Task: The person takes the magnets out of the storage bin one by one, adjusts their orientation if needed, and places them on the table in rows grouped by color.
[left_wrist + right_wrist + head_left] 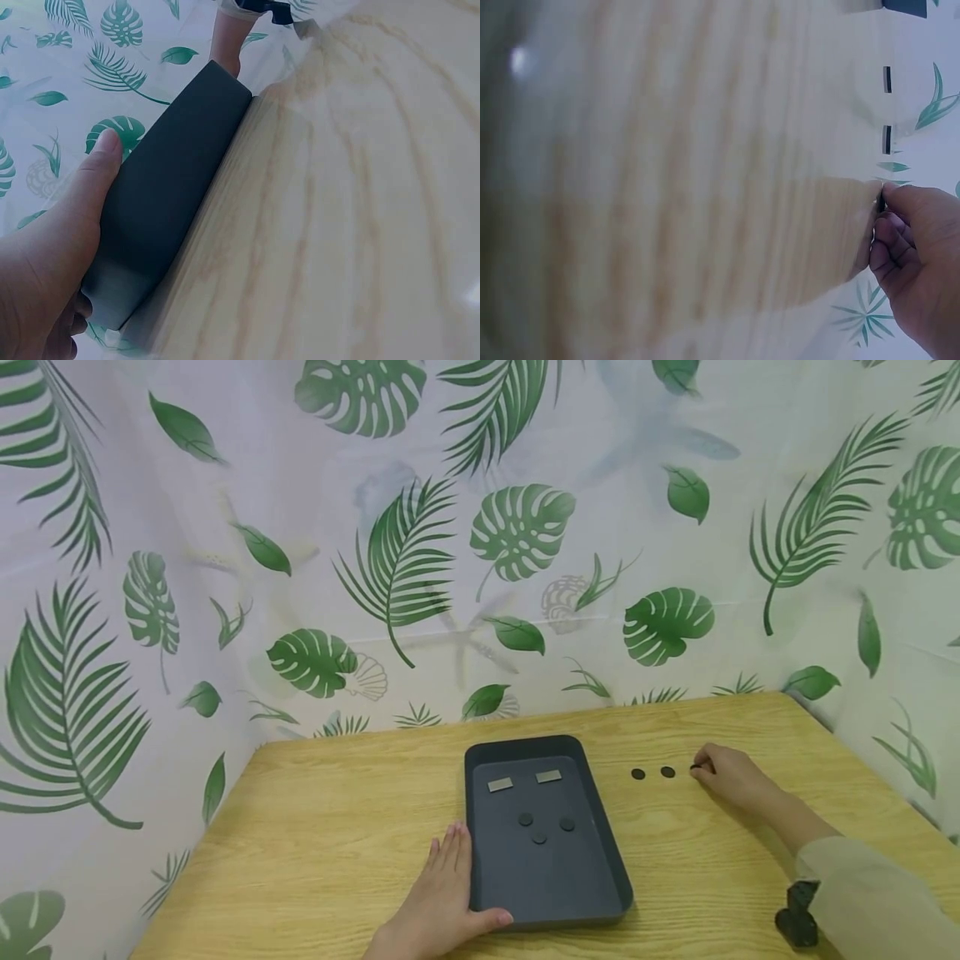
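Nearest the head camera lies a pale sleeve (pixel 873 889), at about three o'clock from the middle of the dark grey tray (pixel 555 885), with twelve toward the leaf-printed cloth (pixel 592 552). At the end of that arm, between two and three o'clock, the right hand (pixel 735 777) has thumb and forefinger brought together, pinching one small black disc (pixel 696 767). Only a sliver of it shows; whether it touches the wooden table (pixel 337 827) cannot be told. Two loose discs (pixel 667 772) lie in a row at two o'clock, between the pinched one and the tray. At eight o'clock the left hand (pixel 442 897) grasps nothing: its fingers lie straight against the tray's side wall, and its spread thumb touches the near side. Inside the tray, two flat light rectangles (pixel 549 777) lie apart at roughly half past ten and twelve, and three dark discs (pixel 539 838) cluster around the middle.
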`<state>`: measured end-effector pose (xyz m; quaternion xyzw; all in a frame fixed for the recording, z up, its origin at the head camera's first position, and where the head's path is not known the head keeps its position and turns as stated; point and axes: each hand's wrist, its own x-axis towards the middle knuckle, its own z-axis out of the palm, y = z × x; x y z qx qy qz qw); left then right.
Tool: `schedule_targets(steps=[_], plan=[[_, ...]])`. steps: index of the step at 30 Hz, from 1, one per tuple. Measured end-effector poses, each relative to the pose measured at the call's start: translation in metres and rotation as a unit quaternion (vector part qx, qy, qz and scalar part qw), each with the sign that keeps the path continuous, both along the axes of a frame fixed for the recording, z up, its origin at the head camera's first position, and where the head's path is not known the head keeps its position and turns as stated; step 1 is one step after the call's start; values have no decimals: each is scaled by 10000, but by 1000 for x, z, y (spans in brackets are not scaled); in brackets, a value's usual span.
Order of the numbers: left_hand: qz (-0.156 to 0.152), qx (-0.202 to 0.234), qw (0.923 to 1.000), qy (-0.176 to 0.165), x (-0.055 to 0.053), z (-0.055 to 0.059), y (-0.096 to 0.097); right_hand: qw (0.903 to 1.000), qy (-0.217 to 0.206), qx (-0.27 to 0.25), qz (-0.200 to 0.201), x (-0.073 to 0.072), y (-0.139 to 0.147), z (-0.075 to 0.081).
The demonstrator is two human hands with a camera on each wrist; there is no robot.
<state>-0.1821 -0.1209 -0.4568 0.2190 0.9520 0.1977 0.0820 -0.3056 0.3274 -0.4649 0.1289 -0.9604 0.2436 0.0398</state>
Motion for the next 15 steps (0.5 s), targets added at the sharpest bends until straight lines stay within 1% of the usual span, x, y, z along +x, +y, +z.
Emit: schedule_targets(steps=[6,10,15], plan=[[-22,-51,10000,34,-2,-2,0,9996,-146,-155,-186,5,-4,2],[-5,-13,10000,16,-2,-3,0,9993,-192,-247,-219,6,-6,4],[-14,-35,10000,66,-2,-3,0,9991,-217,-269,-242,5,-8,4]])
